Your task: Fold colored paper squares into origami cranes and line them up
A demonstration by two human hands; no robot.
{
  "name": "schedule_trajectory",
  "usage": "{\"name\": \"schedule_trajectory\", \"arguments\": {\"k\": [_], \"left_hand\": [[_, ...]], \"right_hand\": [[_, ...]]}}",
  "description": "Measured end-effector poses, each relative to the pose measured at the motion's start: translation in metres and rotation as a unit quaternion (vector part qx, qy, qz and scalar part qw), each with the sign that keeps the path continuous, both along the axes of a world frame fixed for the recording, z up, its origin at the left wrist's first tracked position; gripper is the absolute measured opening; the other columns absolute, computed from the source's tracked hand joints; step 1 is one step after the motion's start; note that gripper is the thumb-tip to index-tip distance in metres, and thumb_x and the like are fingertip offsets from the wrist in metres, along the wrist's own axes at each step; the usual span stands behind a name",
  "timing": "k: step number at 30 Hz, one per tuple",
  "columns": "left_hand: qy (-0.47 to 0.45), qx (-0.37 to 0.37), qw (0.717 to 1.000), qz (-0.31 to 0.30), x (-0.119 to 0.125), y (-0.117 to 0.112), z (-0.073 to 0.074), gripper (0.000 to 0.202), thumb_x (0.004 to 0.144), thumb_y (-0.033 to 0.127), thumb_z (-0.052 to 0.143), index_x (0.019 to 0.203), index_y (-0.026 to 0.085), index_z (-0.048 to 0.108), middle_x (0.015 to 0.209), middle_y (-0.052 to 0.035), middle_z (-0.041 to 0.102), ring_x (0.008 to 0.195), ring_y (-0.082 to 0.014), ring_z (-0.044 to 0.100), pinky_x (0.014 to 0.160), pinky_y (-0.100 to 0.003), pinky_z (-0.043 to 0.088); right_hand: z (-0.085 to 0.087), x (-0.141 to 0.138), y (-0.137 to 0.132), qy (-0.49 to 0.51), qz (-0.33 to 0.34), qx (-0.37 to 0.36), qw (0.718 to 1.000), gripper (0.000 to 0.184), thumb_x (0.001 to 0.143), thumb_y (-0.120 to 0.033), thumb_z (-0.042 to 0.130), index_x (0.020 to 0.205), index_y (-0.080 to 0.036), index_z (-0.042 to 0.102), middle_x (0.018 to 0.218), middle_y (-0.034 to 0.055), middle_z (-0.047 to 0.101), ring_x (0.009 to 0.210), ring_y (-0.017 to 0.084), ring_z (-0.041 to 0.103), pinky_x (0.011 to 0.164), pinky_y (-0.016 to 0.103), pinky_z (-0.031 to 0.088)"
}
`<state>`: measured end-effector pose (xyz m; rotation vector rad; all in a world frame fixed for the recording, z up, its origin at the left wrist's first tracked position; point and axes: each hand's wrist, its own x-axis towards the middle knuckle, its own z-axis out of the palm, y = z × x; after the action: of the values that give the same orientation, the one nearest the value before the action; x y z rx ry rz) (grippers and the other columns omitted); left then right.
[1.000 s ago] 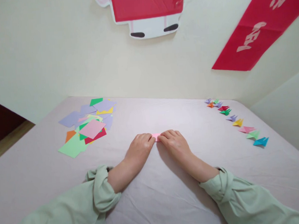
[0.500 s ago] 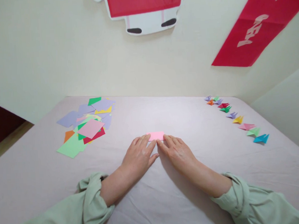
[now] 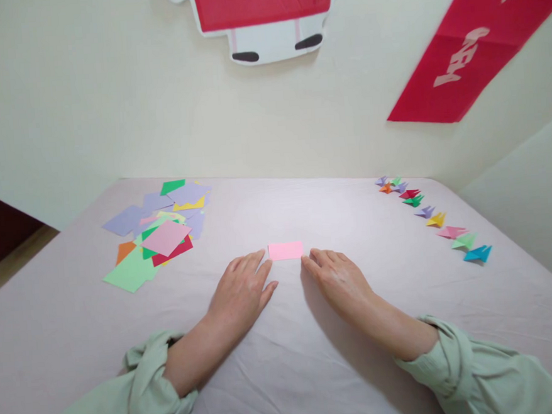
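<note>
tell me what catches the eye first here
A small pink folded paper lies in the middle, with the left hand and right hand flat on either side of it. A pile of coloured paper squares sits far left, and a row of folded paper figures curves along the right side. A red banner hangs on the wall upper right.
</note>
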<state>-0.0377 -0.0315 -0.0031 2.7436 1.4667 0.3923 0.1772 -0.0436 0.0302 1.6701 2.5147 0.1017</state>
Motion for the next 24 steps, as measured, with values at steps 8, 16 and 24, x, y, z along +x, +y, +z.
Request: {"name": "schedule_trajectory", "arguments": {"k": [8,16,24], "left_hand": [[-0.049,-0.013,0.999,0.003,-0.007,0.003,-0.006,0.033,0.090,0.031,0.053,0.122,0.021,0.055,0.133,-0.0117,0.056,0.123,-0.0266,0.051,0.100,-0.044,0.042],[-0.131,-0.062,0.989,0.022,0.006,0.029,-0.009,0.039,0.086,0.027,0.056,0.124,0.019,0.049,0.129,-0.0102,0.057,0.121,-0.0237,0.052,0.101,-0.041,0.042],[-0.150,-0.074,0.986,-0.004,0.022,0.049,-0.010,0.044,0.085,0.027,0.059,0.127,0.020,0.050,0.127,-0.0096,0.058,0.119,-0.0229,0.051,0.102,-0.041,0.041]], "right_hand": [[-0.013,0.006,0.000,0.054,-0.010,0.028,0.998,0.027,0.089,-0.009,0.050,0.111,-0.017,0.063,0.112,0.0131,0.064,0.097,0.025,0.060,0.080,0.037,0.047],[-0.024,0.024,0.025,0.361,-0.077,-0.024,0.929,0.041,0.088,-0.015,0.045,0.128,-0.020,0.054,0.115,0.0095,0.067,0.100,0.020,0.063,0.088,0.035,0.049],[-0.032,0.013,0.070,0.523,-0.139,-0.125,0.832,0.037,0.083,-0.015,0.049,0.119,-0.015,0.058,0.110,0.0107,0.069,0.083,0.014,0.065,0.077,0.030,0.050]]}}
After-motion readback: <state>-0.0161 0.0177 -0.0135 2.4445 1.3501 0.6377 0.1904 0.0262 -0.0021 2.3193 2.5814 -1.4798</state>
